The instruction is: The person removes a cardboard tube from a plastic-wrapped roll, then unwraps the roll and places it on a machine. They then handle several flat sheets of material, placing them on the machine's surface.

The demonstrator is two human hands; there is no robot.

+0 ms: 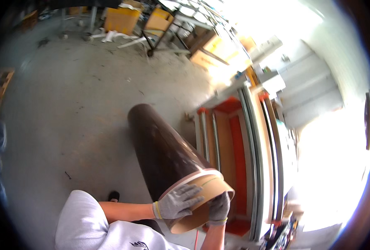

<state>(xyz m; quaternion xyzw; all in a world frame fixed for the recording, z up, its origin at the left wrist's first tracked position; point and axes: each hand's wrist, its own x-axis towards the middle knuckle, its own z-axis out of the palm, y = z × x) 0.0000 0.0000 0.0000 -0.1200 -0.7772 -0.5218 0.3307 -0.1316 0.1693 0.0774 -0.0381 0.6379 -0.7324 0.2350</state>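
Note:
A large roll of glossy dark brown sheet (160, 146) lies slantwise, its far end pointing up and left. From its near end sticks out a thick tan cardboard core (212, 183), hollow, with a pale layer edge around it. My left hand (179, 202), in a grey glove with a yellow cuff edge, lies with outstretched fingers against the core near the roll's edge. At the core's right rim is my gloved right hand (219, 207), its fingers bent over the rim and partly hidden.
Just right of the roll stands a machine frame with metal rollers (216, 141) and orange-red parts (238, 154). Cardboard boxes (121, 20) and a wheeled stand (160, 31) are at the back. A wooden pallet (2, 89) shows at the far left.

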